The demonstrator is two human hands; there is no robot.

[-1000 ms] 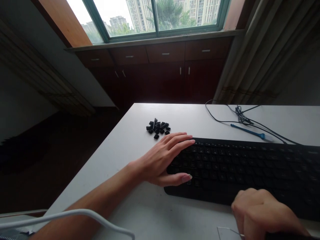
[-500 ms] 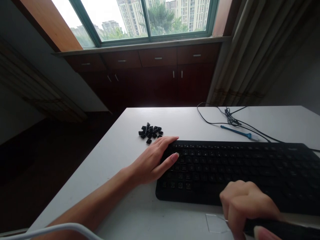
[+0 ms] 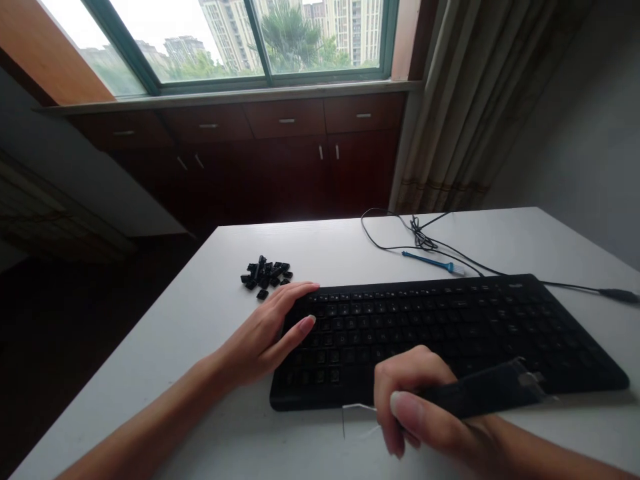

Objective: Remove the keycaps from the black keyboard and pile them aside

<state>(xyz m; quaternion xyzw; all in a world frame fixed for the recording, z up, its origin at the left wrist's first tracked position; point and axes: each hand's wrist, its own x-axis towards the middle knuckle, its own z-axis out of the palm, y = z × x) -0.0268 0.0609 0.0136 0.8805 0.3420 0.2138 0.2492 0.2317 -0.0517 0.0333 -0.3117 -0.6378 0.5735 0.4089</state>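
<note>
A black keyboard (image 3: 450,327) lies across the white table (image 3: 200,320). My left hand (image 3: 265,337) rests flat on the keyboard's left end, fingers together and holding nothing. My right hand (image 3: 420,403) is at the keyboard's front edge, closed around a dark flat tool (image 3: 485,390) that carries a thin wire loop (image 3: 355,417) at its left tip. The loop hangs just in front of the keyboard's front edge. A small pile of loose black keycaps (image 3: 265,275) sits on the table just beyond my left hand.
A blue brush (image 3: 433,263) and a tangled black cable (image 3: 425,240) lie behind the keyboard; the cable runs off to the right (image 3: 615,293). Dark wood cabinets (image 3: 280,153) stand under the window, and a curtain (image 3: 480,107) hangs at the right.
The view has swung right and down. My right hand rose into view with the dark tool and its wire loop. My left hand slid to the keyboard's left end.
</note>
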